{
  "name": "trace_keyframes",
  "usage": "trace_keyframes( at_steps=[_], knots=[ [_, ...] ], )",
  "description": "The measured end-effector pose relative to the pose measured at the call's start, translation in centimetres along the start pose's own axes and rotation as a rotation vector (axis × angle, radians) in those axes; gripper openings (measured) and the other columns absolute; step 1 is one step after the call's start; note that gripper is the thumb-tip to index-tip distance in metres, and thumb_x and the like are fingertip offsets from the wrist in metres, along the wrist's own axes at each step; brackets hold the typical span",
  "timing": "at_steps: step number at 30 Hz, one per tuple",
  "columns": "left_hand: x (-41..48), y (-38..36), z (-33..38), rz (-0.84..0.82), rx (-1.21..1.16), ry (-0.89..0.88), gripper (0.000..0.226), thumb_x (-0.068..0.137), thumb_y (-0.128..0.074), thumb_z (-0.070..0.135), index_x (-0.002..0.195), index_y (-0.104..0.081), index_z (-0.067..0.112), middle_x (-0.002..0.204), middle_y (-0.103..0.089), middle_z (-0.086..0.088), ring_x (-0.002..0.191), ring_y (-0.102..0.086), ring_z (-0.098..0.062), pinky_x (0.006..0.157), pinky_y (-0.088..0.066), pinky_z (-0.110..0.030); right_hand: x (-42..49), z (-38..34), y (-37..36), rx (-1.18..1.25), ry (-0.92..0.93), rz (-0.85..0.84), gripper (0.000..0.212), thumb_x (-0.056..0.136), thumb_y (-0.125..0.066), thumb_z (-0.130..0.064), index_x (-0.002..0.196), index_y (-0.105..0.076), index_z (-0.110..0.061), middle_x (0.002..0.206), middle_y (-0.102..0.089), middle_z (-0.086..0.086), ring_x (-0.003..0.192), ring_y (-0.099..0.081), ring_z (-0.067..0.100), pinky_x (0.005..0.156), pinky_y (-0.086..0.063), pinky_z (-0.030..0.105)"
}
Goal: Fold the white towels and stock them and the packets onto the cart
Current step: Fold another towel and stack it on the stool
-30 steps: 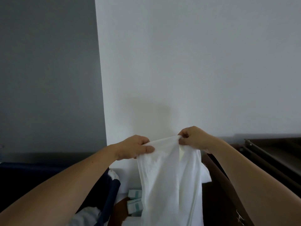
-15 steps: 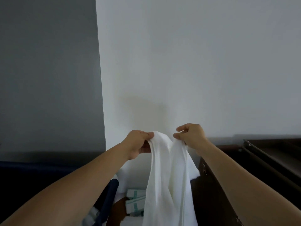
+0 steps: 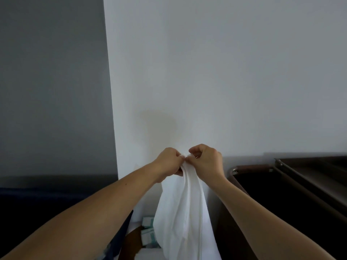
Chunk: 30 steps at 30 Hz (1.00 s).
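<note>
Left hand: the left hand (image 3: 169, 162) is raised at about 6 o'clock of the view, just below centre; its fingers are curled and pinch the top edge of the thin white cloth towel (image 3: 184, 212)
Right hand: the right hand (image 3: 205, 162) sits just at 3 o'clock of the left one; its fingers are bent tight on the same top edge; the knuckles of the two hands all but touch
Towel: it hangs straight down from the two pinches toward 6 o'clock, gathered into long vertical folds, in the air between the forearms
Change: half a second ago the hands were apart with a sagging span of cloth between them; now they meet and the two held corners are brought together; the hanging cloth is narrower at the top
Packets: small white and teal packets (image 3: 148, 235) lie low at 7 o'clock of the towel, partly hidden behind it
Cart: the dark brown cart with a metal rail (image 3: 281, 184) stands at 4 o'clock, apart from the towel
Backdrop: plain white wall (image 3: 206, 72) ahead; grey wall panel (image 3: 52, 81) at 9 o'clock
</note>
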<state>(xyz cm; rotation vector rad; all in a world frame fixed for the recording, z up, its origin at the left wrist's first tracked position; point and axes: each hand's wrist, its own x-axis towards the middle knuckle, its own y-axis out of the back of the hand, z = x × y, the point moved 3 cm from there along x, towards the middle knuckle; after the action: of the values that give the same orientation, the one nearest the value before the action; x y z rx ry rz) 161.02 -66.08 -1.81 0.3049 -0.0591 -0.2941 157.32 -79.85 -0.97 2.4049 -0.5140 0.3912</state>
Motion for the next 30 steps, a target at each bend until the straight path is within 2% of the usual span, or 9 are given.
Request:
trace_keyframes(
  at_steps=[6,9,14,16,18,21,23,25,30],
  knots=[
    [-0.4,-0.2,0.3,-0.058,-0.057,0.049,0.027,0.093,-0.045,0.001,0.087,-0.069,-0.01,0.089,-0.07,-0.026,0.082,-0.07,-0.033,0.086,-0.059,-0.043,-1.9,-0.3,-1.3,0.038,0.007,-0.023,0.026,0.094,-0.063,-0.027,0.119,-0.068,-0.022,0.106,-0.072,-0.004,0.098,-0.067,0.014,0.09,-0.055,0.033],
    [-0.8,-0.6,0.6,-0.063,-0.164,0.043,0.031,0.09,-0.047,0.01,0.076,-0.074,0.002,0.085,-0.072,-0.02,0.088,-0.07,-0.033,0.089,-0.058,-0.045,-2.6,-0.3,-1.8,0.002,0.033,-0.062,0.038,0.097,-0.048,-0.018,0.132,-0.061,-0.026,0.114,-0.072,-0.004,0.104,-0.066,0.017,0.091,-0.055,0.036],
    [-0.4,0.0,0.8,-0.054,-0.172,-0.062,0.025,0.089,-0.068,0.016,0.093,-0.072,-0.009,0.097,-0.07,-0.028,0.094,-0.07,-0.038,0.091,-0.057,-0.047,-2.3,-1.1,-0.8,0.059,-0.013,-0.159,0.061,0.094,-0.043,-0.009,0.153,-0.036,-0.022,0.135,-0.063,0.001,0.124,-0.056,0.022,0.105,-0.046,0.037],
    [-0.2,0.6,1.3,-0.008,-0.151,-0.11,0.02,0.089,-0.068,0.008,0.092,-0.069,-0.012,0.09,-0.069,-0.025,0.085,-0.069,-0.033,0.087,-0.059,-0.046,-1.6,-1.4,0.0,0.265,-0.087,-0.175,0.057,0.095,-0.047,-0.012,0.15,-0.041,-0.021,0.128,-0.066,0.0,0.114,-0.062,0.02,0.105,-0.047,0.039],
    [-0.1,0.9,2.1,0.03,-0.127,-0.153,0.018,0.085,-0.073,0.005,0.089,-0.065,-0.01,0.083,-0.067,-0.018,0.078,-0.069,-0.026,0.08,-0.061,-0.042,-0.8,-1.7,0.9,0.419,-0.129,-0.174,0.044,0.095,-0.057,-0.017,0.139,-0.056,-0.018,0.108,-0.072,0.0,0.086,-0.067,0.017,0.094,-0.055,0.039],
    [-0.2,1.3,4.0,-0.028,-0.08,-0.21,0.027,0.086,-0.075,0.012,0.097,-0.065,-0.011,0.089,-0.07,-0.019,0.08,-0.07,-0.025,0.079,-0.059,-0.042,0.4,-2.6,2.9,0.367,-0.059,-0.133,0.03,0.093,-0.064,-0.019,0.123,-0.069,-0.019,0.102,-0.072,-0.002,0.072,-0.066,0.012,0.072,-0.057,0.028],
    [0.2,2.0,5.9,-0.062,-0.014,-0.247,0.017,0.091,-0.068,0.007,0.102,-0.065,-0.006,0.094,-0.068,-0.016,0.084,-0.069,-0.025,0.078,-0.059,-0.042,1.1,-2.8,4.2,0.398,0.008,-0.096,0.024,0.09,-0.064,-0.017,0.111,-0.072,-0.023,0.104,-0.074,-0.002,0.087,-0.069,0.012,0.072,-0.053,0.027],
    [0.7,3.2,8.6,-0.036,0.058,-0.305,0.011,0.094,-0.057,0.0,0.104,-0.063,0.0,0.098,-0.064,-0.013,0.087,-0.065,-0.024,0.077,-0.059,-0.041,1.7,-2.5,5.5,0.373,0.057,-0.023,0.027,0.086,-0.06,-0.017,0.108,-0.069,-0.029,0.104,-0.075,-0.007,0.098,-0.066,0.011,0.084,-0.052,0.03],
    [1.5,5.2,15.4,0.067,0.028,-0.475,0.018,0.091,-0.048,0.002,0.093,-0.062,0.014,0.088,-0.058,-0.005,0.079,-0.054,-0.02,0.063,-0.046,-0.033,2.9,-1.1,7.6,0.079,0.141,0.086,0.051,0.088,-0.064,-0.014,0.136,-0.054,-0.028,0.132,-0.052,-0.016,0.124,-0.046,0.007,0.098,-0.038,0.024]
  ],
)
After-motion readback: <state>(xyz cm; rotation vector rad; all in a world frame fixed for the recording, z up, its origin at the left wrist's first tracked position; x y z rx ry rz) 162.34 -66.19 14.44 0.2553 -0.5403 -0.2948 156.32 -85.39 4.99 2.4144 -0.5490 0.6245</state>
